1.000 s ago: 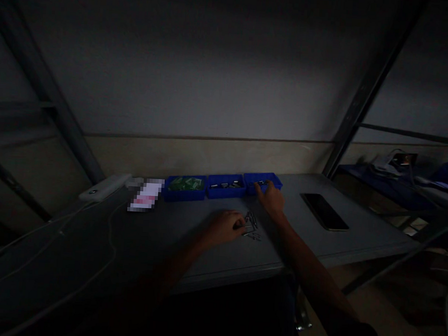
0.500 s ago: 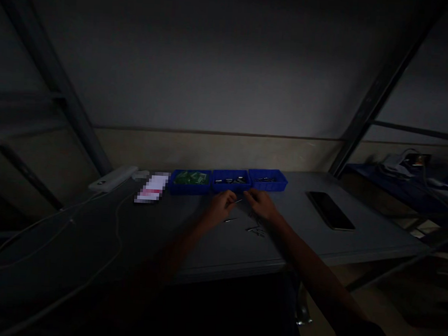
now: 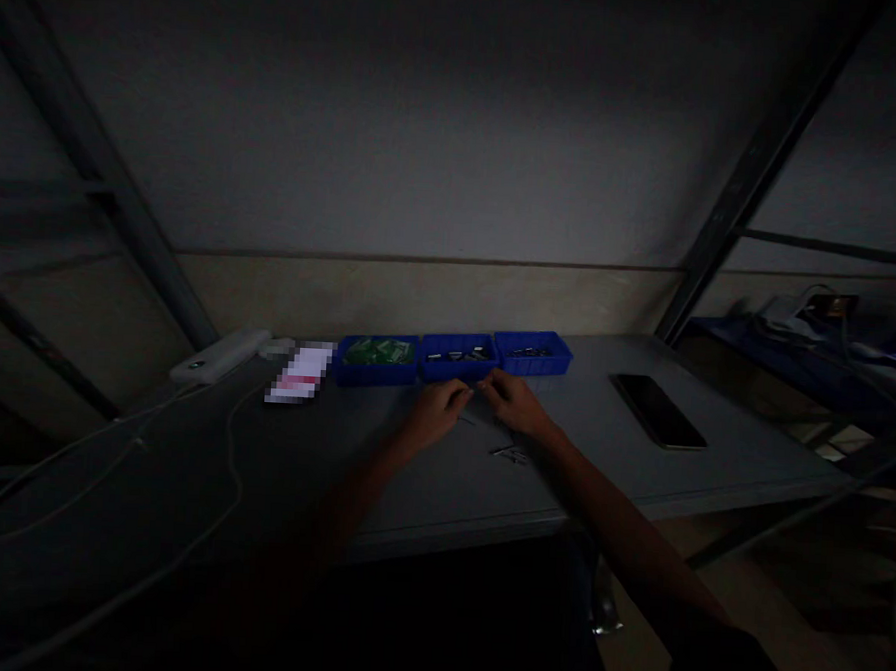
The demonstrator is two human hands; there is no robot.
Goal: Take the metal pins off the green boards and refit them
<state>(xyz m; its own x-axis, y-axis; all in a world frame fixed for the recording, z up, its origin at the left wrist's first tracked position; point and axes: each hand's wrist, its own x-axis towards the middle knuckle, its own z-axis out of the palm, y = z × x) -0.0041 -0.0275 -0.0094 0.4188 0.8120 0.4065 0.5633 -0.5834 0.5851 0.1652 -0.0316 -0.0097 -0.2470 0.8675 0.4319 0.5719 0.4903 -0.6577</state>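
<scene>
Metal pins are piled on the gray table, on the near side of the right hand, which is closer than the left hand; long axes mixed, mostly left-right. One loose pin is laid between the hands, roughly left-right. Fingers are curled in on both; whether anything is pinched cannot be told. Far side: green packets are held in the left bin, metal parts in the middle bin and right bin.

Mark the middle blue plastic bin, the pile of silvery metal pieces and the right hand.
Middle blue plastic bin (image 3: 459, 370), head view: front wall.
Pile of silvery metal pieces (image 3: 513, 456), head view: its middle.
Right hand (image 3: 519, 404), head view: back of hand.
</scene>
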